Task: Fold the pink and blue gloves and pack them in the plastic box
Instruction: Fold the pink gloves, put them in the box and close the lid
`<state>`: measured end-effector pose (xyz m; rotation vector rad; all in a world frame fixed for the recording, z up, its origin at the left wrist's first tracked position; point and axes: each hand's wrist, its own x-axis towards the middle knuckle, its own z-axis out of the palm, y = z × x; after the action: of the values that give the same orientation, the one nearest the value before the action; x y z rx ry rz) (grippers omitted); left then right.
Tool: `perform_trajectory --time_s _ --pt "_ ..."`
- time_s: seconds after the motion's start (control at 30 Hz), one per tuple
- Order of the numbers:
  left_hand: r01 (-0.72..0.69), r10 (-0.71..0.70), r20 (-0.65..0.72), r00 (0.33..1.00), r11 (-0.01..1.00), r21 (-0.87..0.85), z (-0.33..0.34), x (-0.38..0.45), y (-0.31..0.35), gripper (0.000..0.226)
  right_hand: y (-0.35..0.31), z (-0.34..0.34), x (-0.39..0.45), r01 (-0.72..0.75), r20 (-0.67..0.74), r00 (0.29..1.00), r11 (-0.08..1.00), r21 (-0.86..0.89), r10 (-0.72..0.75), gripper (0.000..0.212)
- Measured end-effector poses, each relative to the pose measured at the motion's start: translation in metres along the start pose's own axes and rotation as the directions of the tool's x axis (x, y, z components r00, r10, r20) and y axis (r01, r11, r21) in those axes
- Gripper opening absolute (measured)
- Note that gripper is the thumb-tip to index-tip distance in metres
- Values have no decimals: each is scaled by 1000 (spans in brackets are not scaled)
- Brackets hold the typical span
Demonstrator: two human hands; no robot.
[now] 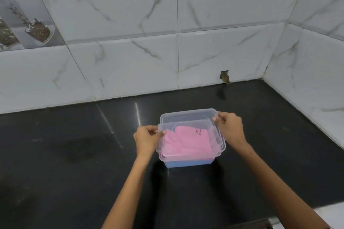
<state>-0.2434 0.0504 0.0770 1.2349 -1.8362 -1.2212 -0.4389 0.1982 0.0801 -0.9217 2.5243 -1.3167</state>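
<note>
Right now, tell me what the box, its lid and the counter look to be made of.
Box: clear, faintly frosted plastic, apparently; the pink glove and blue glove show through its walls.
Lid: seemingly the same see-through plastic, thin, with a moulded raised rim.
Counter: black polished stone, perhaps granite; its glossy surface mirrors light streaks and the wall.

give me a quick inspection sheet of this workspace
surface: black polished countertop, dull smudges on its left part
job's things: clear plastic box near the middle; pink glove on top, blue glove beneath it; clear lid over the box, tilted, not yet seated
clutter: nothing seen
grippers: left hand pinches the lid's left edge; right hand pinches its right far corner
cables: nothing seen
surroundings: white marble-look wall tiles; small cut-out hole at the wall base
</note>
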Motion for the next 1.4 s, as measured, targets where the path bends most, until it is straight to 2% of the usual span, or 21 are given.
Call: perform_trajectory --time_s 0.1,0.3,0.43,0.57,0.83,1.13,1.3,1.4 --pt "35 -37 24 999 997 72 2 4 -4 11 4 17 -2 6 43 999 987 -162 1 16" --pt "75 -76 15 997 992 99 -1 7 -17 18 8 42 -17 45 207 978 935 -351 31 43" --pt "139 -139 30 990 990 7 -2 7 -25 18 7 52 -23 270 335 938 788 -553 -86 53" --pt "193 -190 41 981 976 -105 -2 8 -30 14 1 67 -30 444 541 825 779 -443 -163 59" --pt "260 -246 87 965 941 -219 -3 11 -37 18 -8 88 -26 590 608 741 706 -390 -283 59" --pt "288 -260 137 956 922 -258 -2 15 -48 14 -1 99 -26 597 539 767 696 -398 -350 60" --pt "341 -270 302 914 915 -215 0 7 -50 22 1 100 -26 601 529 768 692 -400 -361 60" --pt "374 -310 289 906 905 -202 -4 8 -47 24 1 100 -25 603 529 766 692 -397 -364 61"
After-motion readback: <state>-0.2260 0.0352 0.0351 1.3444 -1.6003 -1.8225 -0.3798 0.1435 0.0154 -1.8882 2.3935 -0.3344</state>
